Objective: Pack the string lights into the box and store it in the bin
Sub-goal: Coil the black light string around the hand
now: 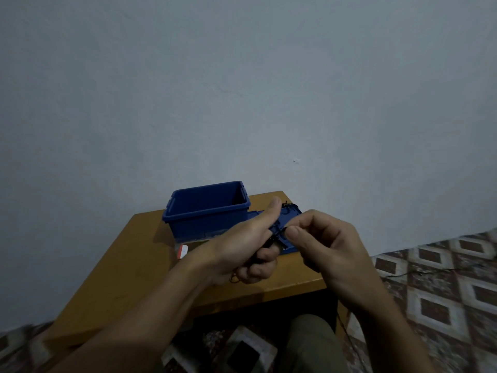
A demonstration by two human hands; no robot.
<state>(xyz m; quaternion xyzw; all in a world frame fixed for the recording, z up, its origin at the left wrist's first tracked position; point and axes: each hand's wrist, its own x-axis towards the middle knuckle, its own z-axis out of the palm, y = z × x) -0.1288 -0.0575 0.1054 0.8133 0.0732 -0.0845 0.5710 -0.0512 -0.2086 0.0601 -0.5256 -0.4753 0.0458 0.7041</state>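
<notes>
**While the Cord Is in Hand: Status of Hands and Parts**

While both hands are raised above the wooden table (121, 265), the string lights (277, 234) run between them as a thin black wire. The left hand (242, 251) grips a dark bundle of this wire with its fingers curled under and its thumb pointing up. The right hand (328, 243) pinches the wire between thumb and forefinger, just beside the left hand.

The blue bin (207, 219) stands upright on the far part of the table, near the wall (242, 90), with its top uncovered. A flat blue lid (291, 214) lies on the table just right of the bin, partly hidden behind both hands. A red and white box (183, 251) shows at the front foot of the bin, mostly hidden by the left wrist.

A thin dark cable (403, 273) lies on the patterned floor (443, 305) to the right; whether it belongs to the lights cannot be told.
</notes>
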